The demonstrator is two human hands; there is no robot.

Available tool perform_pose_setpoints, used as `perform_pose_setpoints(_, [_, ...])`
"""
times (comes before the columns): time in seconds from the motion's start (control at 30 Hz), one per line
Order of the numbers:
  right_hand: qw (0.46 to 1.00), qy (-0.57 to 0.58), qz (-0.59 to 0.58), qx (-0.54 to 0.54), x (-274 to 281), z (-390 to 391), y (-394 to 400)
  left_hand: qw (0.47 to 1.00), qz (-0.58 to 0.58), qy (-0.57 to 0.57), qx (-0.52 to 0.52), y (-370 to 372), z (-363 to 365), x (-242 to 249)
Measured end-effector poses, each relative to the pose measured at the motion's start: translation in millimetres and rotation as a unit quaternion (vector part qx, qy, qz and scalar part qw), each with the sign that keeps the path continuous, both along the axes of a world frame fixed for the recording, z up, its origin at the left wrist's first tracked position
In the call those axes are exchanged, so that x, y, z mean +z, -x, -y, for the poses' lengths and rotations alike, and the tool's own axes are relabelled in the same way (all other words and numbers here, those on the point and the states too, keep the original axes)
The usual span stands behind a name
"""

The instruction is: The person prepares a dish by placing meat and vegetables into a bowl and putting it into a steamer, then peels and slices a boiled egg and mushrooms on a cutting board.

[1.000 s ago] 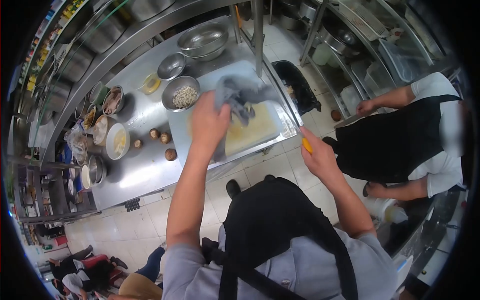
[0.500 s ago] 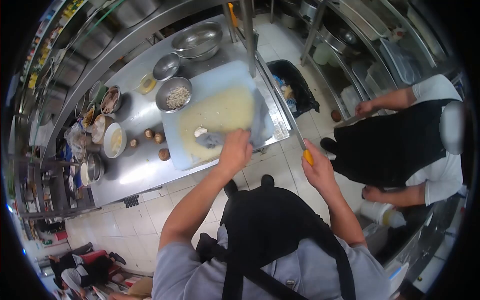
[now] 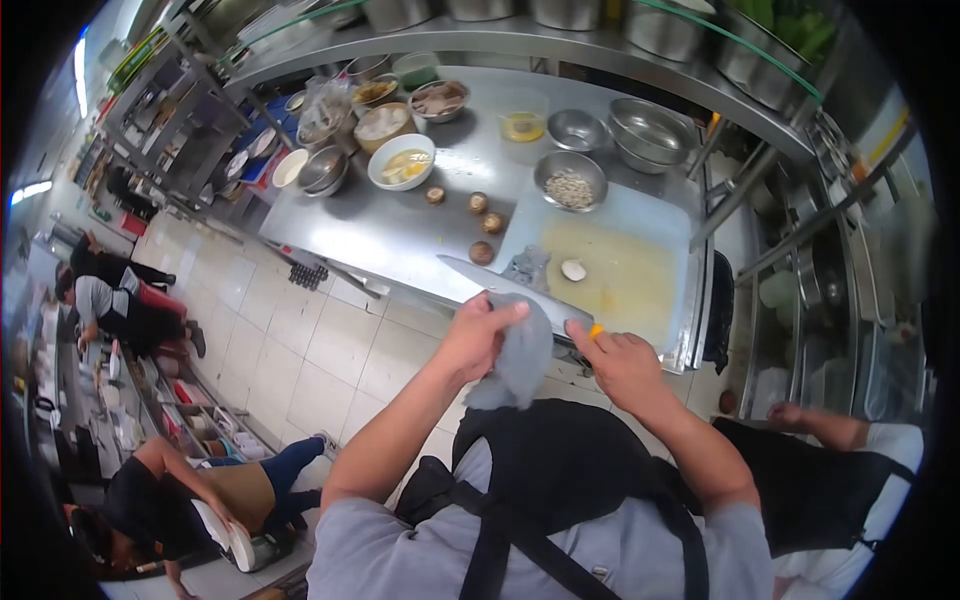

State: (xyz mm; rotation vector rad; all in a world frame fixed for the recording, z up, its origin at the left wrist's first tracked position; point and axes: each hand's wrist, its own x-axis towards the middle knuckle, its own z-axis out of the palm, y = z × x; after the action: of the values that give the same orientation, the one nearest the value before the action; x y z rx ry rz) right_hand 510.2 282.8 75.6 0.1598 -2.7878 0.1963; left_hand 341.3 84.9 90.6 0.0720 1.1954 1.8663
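Note:
My left hand (image 3: 478,337) grips a grey cloth (image 3: 520,350), which hangs down in front of my apron. In my right hand (image 3: 615,362) is the yellow handle of a large knife (image 3: 515,287); its blade points left, beside the cloth and over the table's front edge. Behind the knife lies a cutting board (image 3: 520,225) with a yellowed surface. A white mushroom piece (image 3: 573,269) and another grey cloth (image 3: 528,267) rest on it. A metal bowl (image 3: 569,181) of chopped pieces stands at the board's back left. Several brown mushrooms (image 3: 481,252) lie left of the board.
Bowls of food, among them a white bowl (image 3: 402,162), stand on the steel table (image 3: 330,235). Empty metal bowls (image 3: 650,135) are at the back right. A co-worker (image 3: 800,470) stands at the right. Other people (image 3: 190,490) are at the left. A shelf (image 3: 480,42) spans above.
My left hand has lifted a grey cloth off the board. The knife has swung round to point left, near the cloth. The view has turned, shifting the table rightward.

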Motion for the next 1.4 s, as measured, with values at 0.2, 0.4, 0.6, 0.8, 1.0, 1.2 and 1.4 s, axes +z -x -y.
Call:
perform_pose_setpoints(0.2, [0.996, -0.057, 0.029, 0.058, 13, 24, 38, 0.985, 0.034, 0.031, 0.169, 60, 38, -33])
perform_pose_setpoints(0.4, [0.995, -0.012, 0.088, -0.045, 2, 24, 15, 0.972, -0.11, 0.104, 0.18, 190, 103, -48])
perform_pose_setpoints(0.6, [0.917, 0.178, 0.098, -0.344, -2, 31, -16, 0.427, -0.705, 0.559, 0.09, 250, 97, -82])
perform_pose_setpoints(0.8, [0.836, 0.255, -0.027, -0.485, -42, 35, -25, 0.554, -0.706, 0.433, -0.086, 224, 31, -121])
perform_pose_setpoints(1.0, [0.796, 0.288, -0.01, -0.532, -58, 30, -26, 0.549, -0.732, 0.399, -0.057, 237, 26, -142])
perform_pose_setpoints(1.2, [0.777, 0.327, -0.028, -0.537, -59, 26, -24, 0.531, -0.757, 0.372, -0.085, 238, 32, -147])
perform_pose_setpoints(1.4, [0.777, 0.336, -0.028, -0.532, -65, 17, -24, 0.81, -0.498, 0.31, -0.003, 235, 28, -126])
